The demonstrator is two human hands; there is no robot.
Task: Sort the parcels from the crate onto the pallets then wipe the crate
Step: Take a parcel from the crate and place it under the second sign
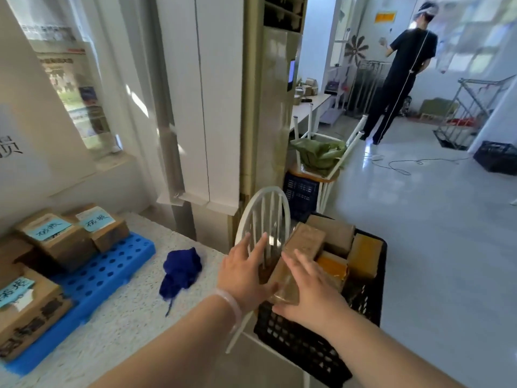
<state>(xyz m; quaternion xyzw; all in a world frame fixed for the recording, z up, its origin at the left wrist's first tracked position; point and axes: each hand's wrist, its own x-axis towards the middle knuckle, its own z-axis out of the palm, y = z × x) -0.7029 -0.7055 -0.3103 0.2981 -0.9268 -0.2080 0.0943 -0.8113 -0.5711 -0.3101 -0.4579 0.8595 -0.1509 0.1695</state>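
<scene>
Our left hand [246, 268] and right hand [310, 288] flank 1 parcel [284, 284], fingers straight, not curled; so pressed, it could slip back into the crate [307, 348].

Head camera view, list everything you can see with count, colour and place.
crate: one, black, right of the counter
parcels in crate: about five showing, brown and yellow
pallet: one, blue, on the counter, left
parcels on pallet: at least three, brown, light blue labels
cloth: one, dark blue, on the counter between pallet and crate
chair: one, white, under the crate
other person: one, dark clothes, far right
left hand: flat against the nearest brown parcel, left side
right hand: flat on its right side
</scene>
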